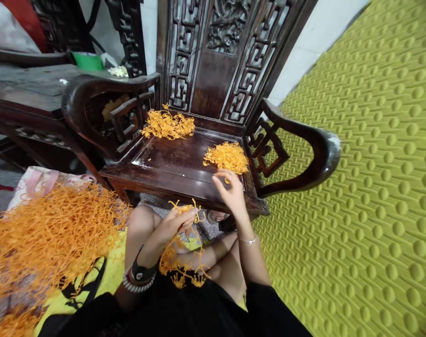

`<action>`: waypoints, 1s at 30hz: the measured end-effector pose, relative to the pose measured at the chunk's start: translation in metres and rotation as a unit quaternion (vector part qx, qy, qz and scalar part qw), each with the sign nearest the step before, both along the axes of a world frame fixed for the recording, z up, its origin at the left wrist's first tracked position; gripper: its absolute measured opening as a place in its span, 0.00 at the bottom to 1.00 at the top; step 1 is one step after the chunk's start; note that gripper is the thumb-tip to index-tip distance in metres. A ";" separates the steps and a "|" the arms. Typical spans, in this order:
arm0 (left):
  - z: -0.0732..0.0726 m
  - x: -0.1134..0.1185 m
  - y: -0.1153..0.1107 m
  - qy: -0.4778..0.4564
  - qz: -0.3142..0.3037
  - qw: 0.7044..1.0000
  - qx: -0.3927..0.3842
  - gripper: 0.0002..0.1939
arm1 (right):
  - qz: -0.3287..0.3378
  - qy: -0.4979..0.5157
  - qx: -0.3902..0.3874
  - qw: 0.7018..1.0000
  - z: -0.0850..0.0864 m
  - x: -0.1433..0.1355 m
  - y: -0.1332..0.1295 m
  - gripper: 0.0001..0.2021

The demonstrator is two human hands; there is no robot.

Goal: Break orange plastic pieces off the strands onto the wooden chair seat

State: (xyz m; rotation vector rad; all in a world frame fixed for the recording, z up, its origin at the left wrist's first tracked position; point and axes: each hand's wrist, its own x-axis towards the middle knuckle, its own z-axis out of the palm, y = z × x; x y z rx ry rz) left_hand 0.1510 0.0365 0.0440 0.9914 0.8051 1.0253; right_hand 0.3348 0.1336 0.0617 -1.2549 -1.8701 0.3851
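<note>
Head view: left hand [171, 227] fingers pinch a bunch of orange strands [179, 262]; right hand [230, 192] fingers grip a strand beside the pile [227, 157] at the chair seat's [174, 161] front right corner.

The chair seat [171, 161] lies bare at frame centre between two orange piles [168, 124] [227, 156]. Carved armrests [93, 93] [304, 135] wall both sides; the backrest [216, 56] closes the top.

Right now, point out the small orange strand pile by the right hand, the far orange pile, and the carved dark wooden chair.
small orange strand pile [227, 157], head view, pile's middle.
far orange pile [168, 124], head view, centre.
carved dark wooden chair [171, 159], head view, bare seat.
</note>
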 end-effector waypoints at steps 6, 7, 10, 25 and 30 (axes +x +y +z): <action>-0.012 -0.003 0.008 0.045 -0.029 0.998 0.027 0.21 | 0.288 0.073 -0.064 0.953 0.017 -0.026 -0.053 0.08; -0.013 -0.004 0.008 0.049 -0.027 0.998 0.029 0.20 | 0.279 0.077 -0.062 0.955 0.017 -0.028 -0.056 0.06; -0.015 -0.002 0.007 0.053 0.028 0.997 0.049 0.11 | 0.250 0.142 -0.098 0.953 0.010 -0.031 -0.058 0.06; -0.019 0.009 -0.012 0.034 0.024 0.995 0.092 0.24 | 0.157 0.477 -0.228 0.834 0.017 -0.027 -0.058 0.08; -0.024 0.027 -0.014 0.073 0.071 0.988 0.117 0.21 | 0.145 0.388 -0.225 0.882 0.004 -0.048 -0.075 0.10</action>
